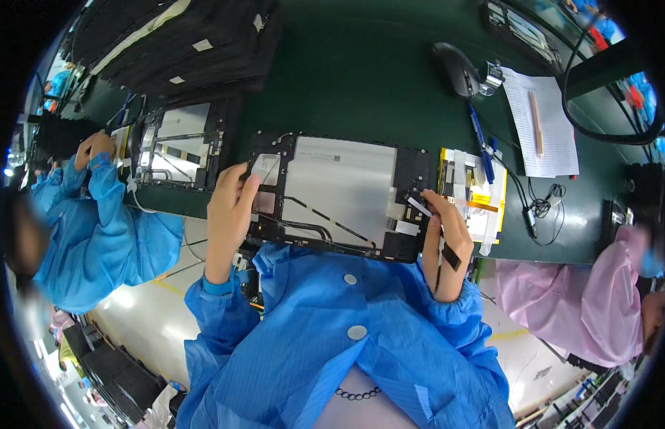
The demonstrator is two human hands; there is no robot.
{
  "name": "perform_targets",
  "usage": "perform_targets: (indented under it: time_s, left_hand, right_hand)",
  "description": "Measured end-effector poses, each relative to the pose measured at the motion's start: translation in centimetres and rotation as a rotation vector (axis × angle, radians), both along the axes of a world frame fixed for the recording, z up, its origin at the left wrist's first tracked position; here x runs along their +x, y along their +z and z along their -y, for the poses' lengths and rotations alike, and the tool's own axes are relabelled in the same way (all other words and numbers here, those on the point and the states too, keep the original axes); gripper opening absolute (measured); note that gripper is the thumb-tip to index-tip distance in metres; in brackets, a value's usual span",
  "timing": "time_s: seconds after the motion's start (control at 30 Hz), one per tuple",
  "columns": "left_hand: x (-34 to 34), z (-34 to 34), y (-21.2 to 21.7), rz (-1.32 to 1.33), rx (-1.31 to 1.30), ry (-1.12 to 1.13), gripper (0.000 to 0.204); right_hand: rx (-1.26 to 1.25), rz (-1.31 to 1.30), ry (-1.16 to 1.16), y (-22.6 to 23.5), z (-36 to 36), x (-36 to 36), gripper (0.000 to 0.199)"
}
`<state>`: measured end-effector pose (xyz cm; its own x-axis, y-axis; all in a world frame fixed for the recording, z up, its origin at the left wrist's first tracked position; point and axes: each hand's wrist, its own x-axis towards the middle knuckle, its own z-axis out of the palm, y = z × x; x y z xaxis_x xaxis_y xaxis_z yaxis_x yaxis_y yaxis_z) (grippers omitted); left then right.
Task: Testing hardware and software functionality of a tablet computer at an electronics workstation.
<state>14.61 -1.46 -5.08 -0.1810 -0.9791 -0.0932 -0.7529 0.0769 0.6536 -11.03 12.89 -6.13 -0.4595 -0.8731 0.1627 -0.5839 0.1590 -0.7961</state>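
- Bench: dark green top, extending beyond both hands.
- Beyond the left hand: black stack.
- Left of the left hand: opened device with silver panel.
- Just right of the right hand: yellow-edged flat pack.
- Farther right: coiled black cable.
- Beyond the right hand: black mouse; to its right, printed sheet.

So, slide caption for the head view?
Left hand and right hand hold a flat, rectangular black-and-silver electronic panel.

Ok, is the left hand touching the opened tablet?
Touching. The head view shows the left hand gripping the left edge of the opened tablet, thumb on top.
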Motion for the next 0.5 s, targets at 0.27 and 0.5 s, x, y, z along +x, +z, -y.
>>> perform_targets:
  time_s: [0.27,0.5]
  left_hand:
    - [2.9,2.2,4.1,-0.633,0.521,-0.061,0.039]
    - [-0.6,2.7,4.4,-0.918,0.687,0.129,0.028]
  right_hand:
    - [-0.021,0.0,-0.075,0.5,1.1,0.3,0.033]
    - [0.004,0.085,0.215,2.0,1.1,-2.2,0.024]
